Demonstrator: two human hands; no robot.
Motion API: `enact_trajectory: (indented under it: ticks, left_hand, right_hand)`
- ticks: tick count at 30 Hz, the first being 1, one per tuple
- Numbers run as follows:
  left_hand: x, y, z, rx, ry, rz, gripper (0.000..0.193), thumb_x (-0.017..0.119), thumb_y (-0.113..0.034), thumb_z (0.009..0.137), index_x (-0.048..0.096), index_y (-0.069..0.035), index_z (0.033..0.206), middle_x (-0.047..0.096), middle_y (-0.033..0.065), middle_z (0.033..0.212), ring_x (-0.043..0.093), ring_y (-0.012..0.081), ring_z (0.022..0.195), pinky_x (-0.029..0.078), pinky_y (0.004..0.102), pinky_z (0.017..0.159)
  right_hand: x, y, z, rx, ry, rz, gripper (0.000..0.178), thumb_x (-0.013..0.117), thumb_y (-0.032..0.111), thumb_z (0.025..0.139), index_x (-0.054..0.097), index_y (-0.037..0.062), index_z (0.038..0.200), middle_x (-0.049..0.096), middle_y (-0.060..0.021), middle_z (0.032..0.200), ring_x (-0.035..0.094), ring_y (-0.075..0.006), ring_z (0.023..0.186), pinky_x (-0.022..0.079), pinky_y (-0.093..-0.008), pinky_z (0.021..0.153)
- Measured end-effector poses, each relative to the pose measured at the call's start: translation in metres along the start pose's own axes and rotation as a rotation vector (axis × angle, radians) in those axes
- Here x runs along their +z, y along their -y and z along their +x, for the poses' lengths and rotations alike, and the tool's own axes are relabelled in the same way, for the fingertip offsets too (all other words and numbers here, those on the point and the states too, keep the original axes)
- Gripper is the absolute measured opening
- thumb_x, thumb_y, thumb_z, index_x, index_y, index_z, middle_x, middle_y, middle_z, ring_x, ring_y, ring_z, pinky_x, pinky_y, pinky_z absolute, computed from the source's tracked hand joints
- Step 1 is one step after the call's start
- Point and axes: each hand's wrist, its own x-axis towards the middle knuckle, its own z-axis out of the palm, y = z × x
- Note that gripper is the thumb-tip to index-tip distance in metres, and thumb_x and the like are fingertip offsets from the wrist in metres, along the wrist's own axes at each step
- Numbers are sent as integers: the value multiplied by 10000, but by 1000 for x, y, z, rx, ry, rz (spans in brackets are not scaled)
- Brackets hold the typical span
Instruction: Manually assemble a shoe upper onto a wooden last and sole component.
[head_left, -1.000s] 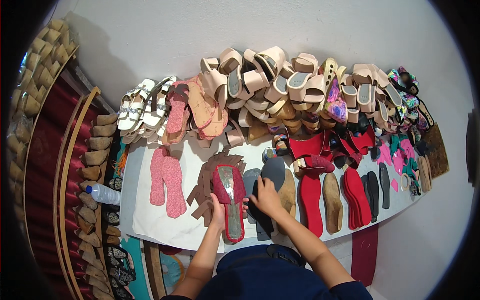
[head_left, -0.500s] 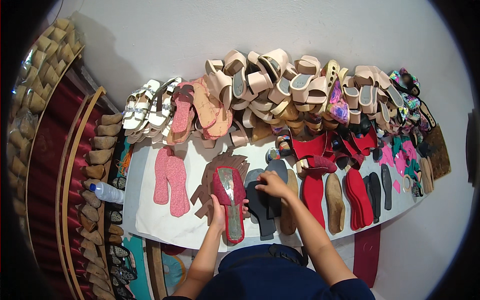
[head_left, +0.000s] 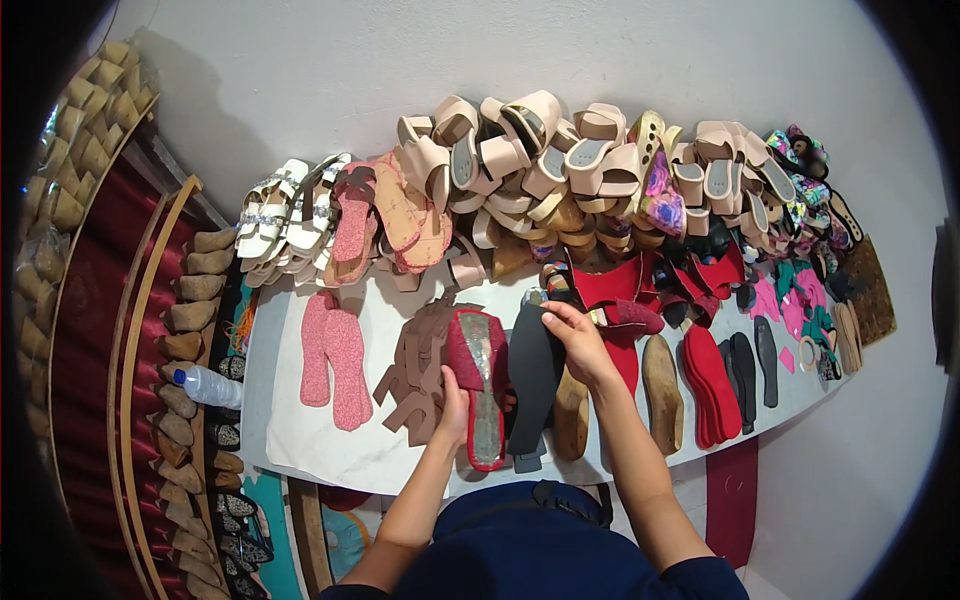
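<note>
My left hand [head_left: 455, 410] is closed on the lower side of a red sandal [head_left: 487, 435] with a shiny grey strip down its middle, held upright over the table. Just to its right, my right hand [head_left: 580, 340] pinches the upper end of a flat dark grey shoe sole [head_left: 532, 375]. Sandal and sole are side by side, nearly touching. Below the held sole, the ends of other dark pieces show on the table. A wooden shoe last [head_left: 571, 420] lies right of the sole, partly behind my right hand and forearm.
Brown strap pieces [head_left: 412, 375] and pink glittery soles [head_left: 349, 380] lie to the left. Further right are another wooden last [head_left: 661, 395], red soles [head_left: 708, 385] and black soles [head_left: 742, 380]. Beige heeled sandals [head_left: 600, 165] are heaped along the wall. A bottle [head_left: 210, 387] stands out at left.
My right hand has lifted the dark grey sole off the table and brought it beside the sandal. My left hand has shifted the sandal slightly right and up.
</note>
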Motion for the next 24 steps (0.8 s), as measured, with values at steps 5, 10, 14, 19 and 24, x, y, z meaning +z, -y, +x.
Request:
enact_trajectory:
  ticks: [5, 10, 14, 19, 24]
  left_hand:
    - [36, -1, 3, 80, -52, -39, 822, 79, -672, 775, 260, -46, 1275, 451, 150, 1168, 483, 235, 1043, 430, 340, 837]
    - [32, 8, -1, -14, 46, 30, 831, 98, -684, 763, 304, -43, 1250, 482, 118, 1126, 500, 202, 988, 425, 296, 817]
    - [39, 9, -3, -30, 159, 45, 845, 128, -707, 739, 388, -31, 1175, 554, 117, 991, 575, 176, 840, 472, 285, 728]
    - [33, 12, -7, -47, 140, 177, 761, 304, -664, 756, 427, -6, 1117, 586, 98, 884, 583, 155, 790, 477, 281, 703]
    - [50, 1, -9, -31, 153, 374, 405, 656, -222, 722, 503, 30, 1000, 596, 123, 879, 591, 168, 775, 477, 281, 706]
  right_hand:
    - [9, -14, -1, 56, -99, -30, 221, 512, 100, 835, 509, 13, 1038, 569, -23, 910, 524, -80, 817, 416, -208, 733]
    - [22, -12, -3, -54, -151, -106, 202, 498, 104, 844, 516, 10, 1022, 574, -30, 899, 527, -76, 792, 409, -190, 720]
    - [15, -22, 4, -341, -255, -579, 191, 493, 114, 838, 526, 13, 997, 571, -50, 894, 526, -108, 812, 401, -214, 735]
    - [23, -12, -4, -484, -328, -902, 207, 498, 121, 807, 533, 23, 986, 533, -102, 901, 493, -216, 890, 372, -290, 795]
    - [28, -13, -11, -507, -387, -961, 193, 480, 124, 807, 538, 33, 967, 504, -121, 908, 466, -267, 900, 360, -327, 800]
